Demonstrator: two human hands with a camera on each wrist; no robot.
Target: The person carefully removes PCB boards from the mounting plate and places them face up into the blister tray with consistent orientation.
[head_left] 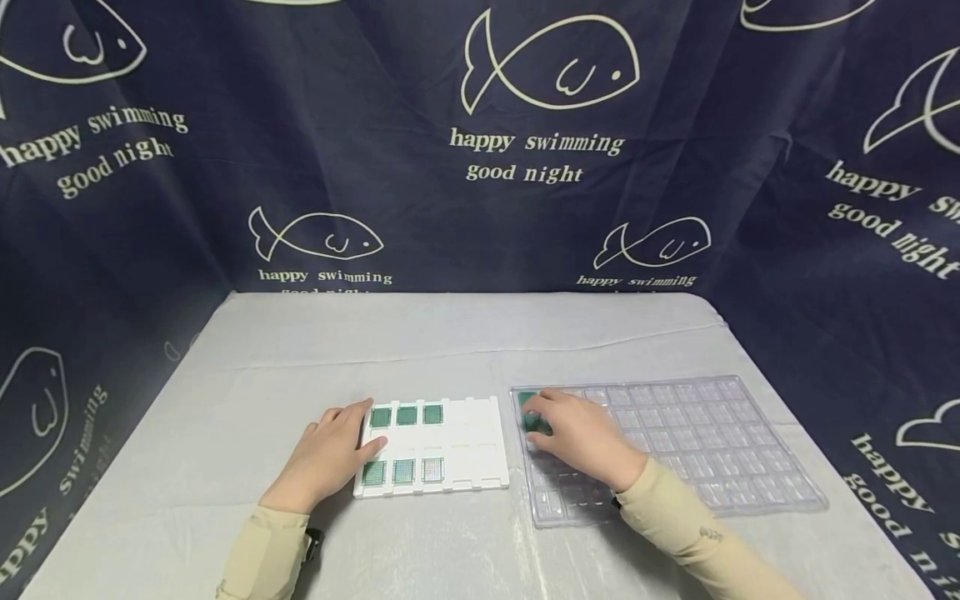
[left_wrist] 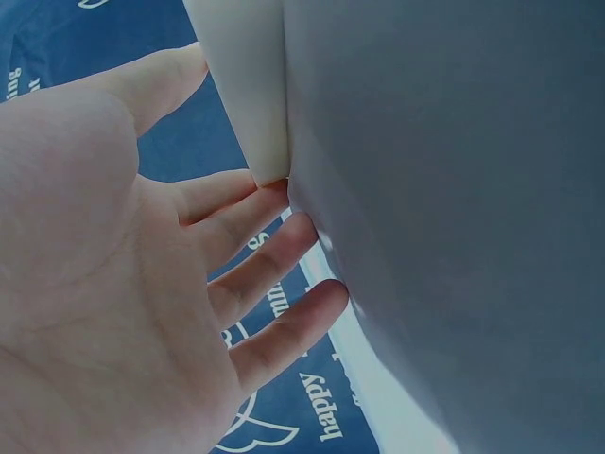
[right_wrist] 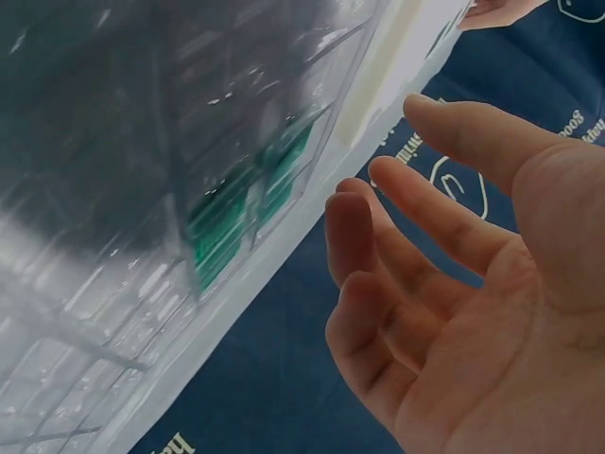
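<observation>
In the head view my left hand [head_left: 322, 458] rests at the left end of a white tray [head_left: 480, 442], its thumb lying over the top. In the left wrist view its fingers, nearly straight, touch the edge of that tray [left_wrist: 250, 85]. Green square chips [head_left: 406, 415] sit in the tray in a far row and a near row, three in each. My right hand [head_left: 581, 433] is over the left end of a clear plastic tray [head_left: 675, 450], fingers bent loosely beside green pieces [head_left: 528, 402]. The right wrist view shows green pieces [right_wrist: 222, 227] in the clear tray and nothing between the fingertips.
Both trays lie side by side on a table with a pale cloth [head_left: 300, 333]. The clear tray is divided into rows of small compartments. Dark blue curtains [head_left: 420, 183] with fish drawings and white lettering stand at the back and on both sides.
</observation>
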